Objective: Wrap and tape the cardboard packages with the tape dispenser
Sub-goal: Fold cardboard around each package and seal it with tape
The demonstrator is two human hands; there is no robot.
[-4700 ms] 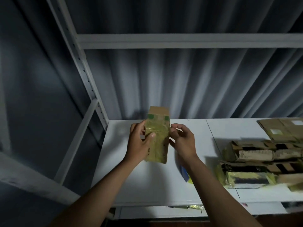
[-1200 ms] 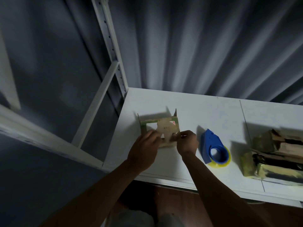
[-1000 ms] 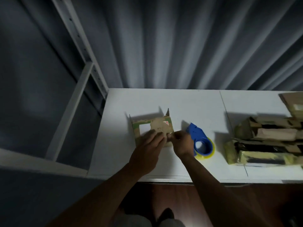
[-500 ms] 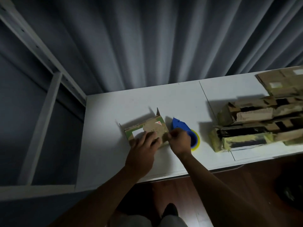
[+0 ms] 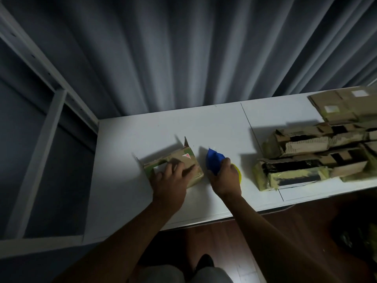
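Note:
A small cardboard package (image 5: 188,160) lies flat on the white table (image 5: 142,139), partly wrapped in yellowish tape, with a flap standing up at its far corner. My left hand (image 5: 170,180) rests on top of it with spread, straight fingers and presses it down. Just to the right is the blue tape dispenser (image 5: 214,161) with a yellow tape roll. My right hand (image 5: 225,178) grips the dispenser from above, fingers curled round its body.
Several taped and torn cardboard packages (image 5: 306,158) are piled at the right of the table, with flat cardboard (image 5: 342,105) behind them. A grey curtain hangs behind. A metal shelf frame (image 5: 51,111) stands at left. Dark floor lies below the table's front edge.
My right hand left the package's edge, moved right and took hold of the blue dispenser. My left hand stays flat on the package. The view has shifted left.

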